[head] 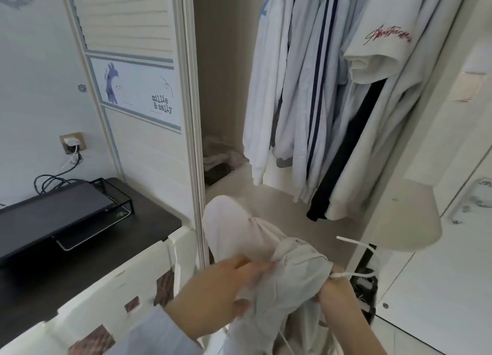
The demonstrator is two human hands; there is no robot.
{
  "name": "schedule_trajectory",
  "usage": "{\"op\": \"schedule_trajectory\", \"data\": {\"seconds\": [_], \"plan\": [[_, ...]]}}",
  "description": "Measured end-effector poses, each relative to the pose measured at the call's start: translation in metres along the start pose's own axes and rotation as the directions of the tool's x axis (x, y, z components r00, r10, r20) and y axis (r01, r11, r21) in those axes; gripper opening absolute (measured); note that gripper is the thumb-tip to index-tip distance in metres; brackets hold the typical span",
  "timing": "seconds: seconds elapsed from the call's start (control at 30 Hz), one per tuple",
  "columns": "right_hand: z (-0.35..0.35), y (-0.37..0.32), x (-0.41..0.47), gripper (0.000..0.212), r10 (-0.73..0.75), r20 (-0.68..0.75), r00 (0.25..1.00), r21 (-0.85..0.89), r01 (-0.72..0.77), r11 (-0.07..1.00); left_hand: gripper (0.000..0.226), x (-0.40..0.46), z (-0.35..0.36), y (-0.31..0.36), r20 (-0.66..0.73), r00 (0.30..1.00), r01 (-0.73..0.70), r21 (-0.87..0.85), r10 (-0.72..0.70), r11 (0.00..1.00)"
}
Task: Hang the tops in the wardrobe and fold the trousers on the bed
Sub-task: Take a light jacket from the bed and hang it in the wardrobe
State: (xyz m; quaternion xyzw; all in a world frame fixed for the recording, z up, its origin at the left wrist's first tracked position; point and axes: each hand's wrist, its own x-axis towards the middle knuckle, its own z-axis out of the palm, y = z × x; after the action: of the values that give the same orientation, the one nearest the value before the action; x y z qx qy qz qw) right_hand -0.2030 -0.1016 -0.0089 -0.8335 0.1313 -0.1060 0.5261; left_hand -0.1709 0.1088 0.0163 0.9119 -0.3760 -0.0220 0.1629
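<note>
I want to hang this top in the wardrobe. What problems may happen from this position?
1. The top looks bunched over the hanger; only the hook sticks out, so it may sit crooked or slide off.
2. The right hand holds cloth and hanger together near the hook; a loosened grip might drop both.
3. The hung clothes are packed closely, so pushing the hanger in may catch a sleeve.
The left hand grips the top.

Left hand [213,288] bare, w/ a pale blue-grey long sleeve [149,333] at the wrist. Right hand [338,293] & forearm bare, no sleeve visible.
</note>
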Motion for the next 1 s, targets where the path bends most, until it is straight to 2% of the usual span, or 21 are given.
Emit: {"op": "schedule_trajectory", "data": {"seconds": [0.03,0.1,0.13,0.2,0.27,0.33,0.4,0.5,0.57,0.63,0.7,0.73,0.8,0.87,0.93,1.0], "plan": [[0.004,-0.006,0.002,0.042,0.118,-0.036,0.992,0.243,-0.106,0.964,0.052,-0.004,-0.006,-0.002,-0.143,0.99,0.007,0.052,0.0,0.999],[0.003,-0.008,-0.005,0.044,0.076,-0.005,0.997,0.205,-0.073,0.976,0.036,-0.005,-0.021,-0.001,-0.439,0.893,-0.044,0.134,0.099,0.99],[0.003,-0.011,-0.01,0.041,0.085,0.02,0.996,0.17,-0.088,0.982,0.038,-0.002,-0.027,0.003,-0.513,0.841,-0.11,0.145,0.17,0.983],[0.002,-0.019,-0.022,0.036,0.089,0.159,0.983,0.114,-0.108,0.988,0.053,0.01,-0.032,0.011,-0.453,0.833,-0.231,0.234,0.317,0.944],[0.001,-0.03,-0.023,0.035,0.016,0.198,0.98,0.095,-0.035,0.995,0.061,0.024,-0.028,0.017,-0.334,0.849,-0.309,0.316,0.41,0.897],[0.0,-0.044,-0.024,0.027,-0.078,0.201,0.977,0.163,0.045,0.986,0.052,0.037,-0.022,0.018,-0.298,0.848,-0.352,0.299,0.437,0.887],[-0.004,-0.048,-0.022,0.032,-0.135,0.248,0.959,0.211,0.083,0.974,0.045,0.045,-0.018,0.012,-0.324,0.839,-0.342,0.313,0.438,0.886],[-0.028,-0.044,-0.016,0.02,-0.168,0.476,0.863,0.204,0.077,0.976,0.039,0.043,-0.023,-0.004,-0.345,0.838,-0.37,0.213,0.424,0.904],[-0.056,-0.029,-0.009,0.038,-0.145,0.565,0.812,0.191,0.043,0.981,0.03,0.039,-0.031,-0.016,-0.369,0.854,-0.367,0.074,0.367,0.927],[-0.083,-0.005,-0.002,0.061,-0.103,0.534,0.839,0.327,-0.093,0.94,0.022,0.03,-0.041,-0.029,-0.405,0.876,-0.321,-0.079,0.264,0.944],[-0.088,0.021,0.001,0.077,-0.015,0.496,0.868,0.485,-0.262,0.834,0.027,0.019,-0.052,-0.04,-0.455,0.872,-0.288,-0.182,0.179,0.94],[-0.078,0.031,0.002,0.082,0.059,0.471,0.88,0.466,-0.305,0.83,0.029,0.012,-0.057,-0.043,-0.477,0.866,-0.278,-0.211,0.15,0.937],[-0.038,0.045,0.005,0.088,0.206,0.395,0.895,0.158,-0.287,0.945,0.027,0.0,-0.067,-0.043,-0.499,0.857,-0.28,-0.245,0.127,0.928],[0.01,0.054,0.013,0.089,0.285,0.416,0.863,-0.155,-0.241,0.958,0.019,-0.01,-0.074,-0.038,-0.511,0.847,-0.298,-0.227,0.147,0.927],[0.052,0.058,0.02,0.072,0.368,0.528,0.766,-0.324,-0.219,0.92,0.015,-0.018,-0.078,-0.037,-0.528,0.838,-0.288,-0.207,0.141,0.935],[0.079,0.057,0.021,0.038,0.41,0.601,0.686,-0.414,-0.172,0.894,0.017,-0.025,-0.078,-0.043,-0.572,0.815,-0.244,-0.198,0.09,0.949]]}}
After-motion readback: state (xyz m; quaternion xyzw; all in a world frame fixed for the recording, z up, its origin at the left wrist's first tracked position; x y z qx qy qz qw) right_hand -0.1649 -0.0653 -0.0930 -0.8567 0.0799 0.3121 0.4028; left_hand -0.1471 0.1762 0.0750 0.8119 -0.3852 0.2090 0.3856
